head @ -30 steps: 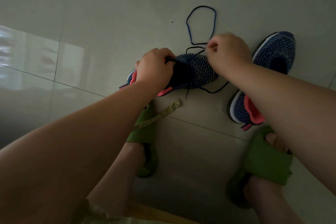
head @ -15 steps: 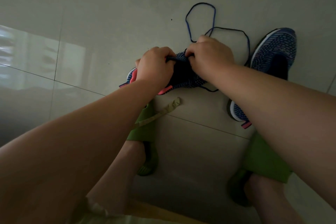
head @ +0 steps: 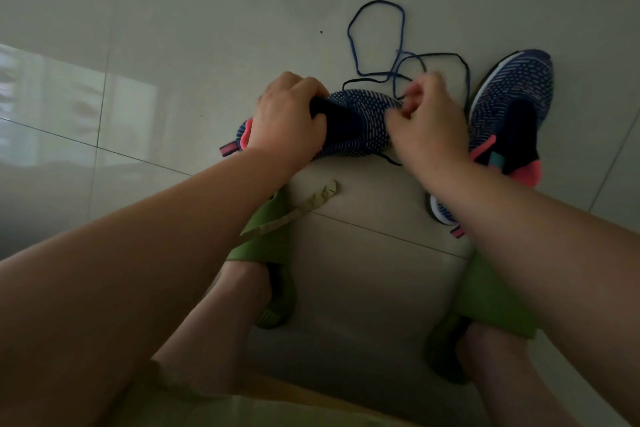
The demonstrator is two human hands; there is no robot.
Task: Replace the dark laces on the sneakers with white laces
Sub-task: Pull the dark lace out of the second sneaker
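A navy knit sneaker [head: 360,121] with a pink heel lies on its side on the tiled floor. My left hand [head: 289,114] grips its collar. My right hand [head: 429,121] is at the toe end, fingers curled and pinching the dark lace [head: 398,80] where it leaves the shoe. The freed part of that lace lies in loose blue-black loops on the floor beyond the shoe. The second sneaker [head: 512,104] stands upright at the right, partly hidden behind my right forearm. No white lace is in view.
My feet in green slides [head: 273,243] [head: 491,302] rest on the floor below the shoes. A crumpled strip of khaki paper [head: 311,201] lies between the left slide and the sneaker. Pale glossy tiles stretch to the left and beyond.
My right hand went from the toe to the shoe's middle and back out to the toe. More dark lace now lies in loops on the floor. My left hand has kept its grip.
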